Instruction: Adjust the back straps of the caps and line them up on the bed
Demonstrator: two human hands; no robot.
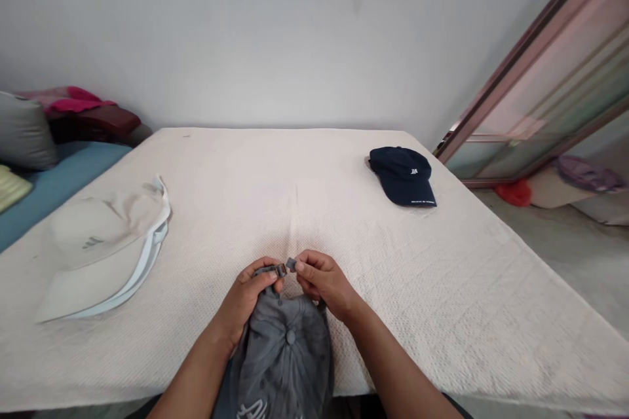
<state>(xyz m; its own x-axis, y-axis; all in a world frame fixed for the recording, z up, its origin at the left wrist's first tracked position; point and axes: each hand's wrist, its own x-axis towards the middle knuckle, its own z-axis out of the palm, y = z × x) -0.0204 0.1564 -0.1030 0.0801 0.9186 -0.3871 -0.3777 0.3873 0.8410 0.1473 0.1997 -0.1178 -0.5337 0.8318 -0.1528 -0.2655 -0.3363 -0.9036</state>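
Grey cap [289,350]: soft, washed-looking fabric with a rounded, creased crown, small covered top button and pale raised lettering; it lies at the middle of the tabletop's near edge, cut off by the bottom of the view.
Buckle [281,270]: small, metallic-looking and squarish, on the cap's back strap.
Strap end [291,264]: short, flat grey fabric tab, just beside the buckle.
Left hand [248,294]: fingers closed, thumb and fingers gripping the strap by the buckle.
Right hand [324,281]: thumb and fingertips pinching the strap end.
Navy cap [400,173]: smooth, domed crown with small white letters and a curved brim edged with tiny white text; it sits near the tabletop's far right corner.
Pale cap [93,236]: cream, smooth-looking, with a dark three-bar mark and a broad brim, along the left edge.
Light blue brim [145,275]: curved, showing under the pale cap.
Tabletop [442,301]: cream cloth with a fine bumpy weave and a faint crease running between the far and near edges.
Wall [295,46]: flat, pale grey, behind the far edge.
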